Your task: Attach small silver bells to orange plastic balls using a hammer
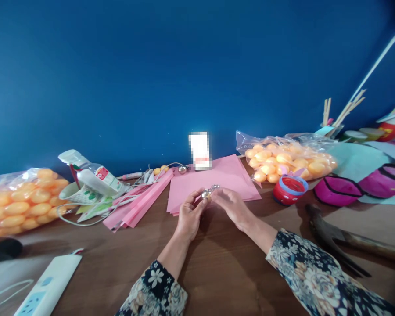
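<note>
Above the front edge of the pink paper sheets (213, 177), my two hands meet. My left hand (190, 215) pinches a shiny silver ball (205, 193) between thumb and fingers. A small silver beaded piece (215, 187) sits at the ball's right side; whether it is joined to the ball I cannot tell. The fingertips of my right hand (232, 207) are closed at this piece. Another silver ball (182, 169) rests at the back left of the paper. Behind it stands a blurred-out white item (201, 151).
Clear bags of orange balls lie left (23, 206) and right (283, 160). A red cup (289, 191), magenta fabric containers (337, 192) and a hammer (335, 237) occupy the right. Leftward are pink strips (145, 199), a bottle in a cup (100, 177) and a power strip (48, 283).
</note>
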A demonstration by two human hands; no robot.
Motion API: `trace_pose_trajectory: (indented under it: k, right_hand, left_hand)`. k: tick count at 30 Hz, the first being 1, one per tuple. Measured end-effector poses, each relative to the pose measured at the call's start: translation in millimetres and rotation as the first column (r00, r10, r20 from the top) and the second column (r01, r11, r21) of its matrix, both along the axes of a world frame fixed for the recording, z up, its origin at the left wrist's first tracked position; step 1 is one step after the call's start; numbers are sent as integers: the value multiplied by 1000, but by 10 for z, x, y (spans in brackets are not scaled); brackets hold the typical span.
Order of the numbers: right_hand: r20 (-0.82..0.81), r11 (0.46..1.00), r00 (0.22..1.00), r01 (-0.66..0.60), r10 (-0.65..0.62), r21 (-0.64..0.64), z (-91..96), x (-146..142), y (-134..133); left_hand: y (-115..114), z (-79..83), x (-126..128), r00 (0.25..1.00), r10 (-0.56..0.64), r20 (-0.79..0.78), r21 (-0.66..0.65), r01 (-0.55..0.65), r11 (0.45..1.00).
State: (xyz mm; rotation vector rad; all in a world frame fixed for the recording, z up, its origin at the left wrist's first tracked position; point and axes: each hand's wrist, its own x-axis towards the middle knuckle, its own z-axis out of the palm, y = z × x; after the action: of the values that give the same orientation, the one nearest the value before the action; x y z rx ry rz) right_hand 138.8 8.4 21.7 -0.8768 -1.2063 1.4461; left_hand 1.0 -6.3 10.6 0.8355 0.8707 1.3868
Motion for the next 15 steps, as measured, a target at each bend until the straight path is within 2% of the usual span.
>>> trace_pose_trajectory:
  k: [15]
  right_hand:
    - [71,999,997,13,-16,49,-53,10,7]
  left_hand:
    - [5,-22,-11,1000,2,-21,2,-2,1000]
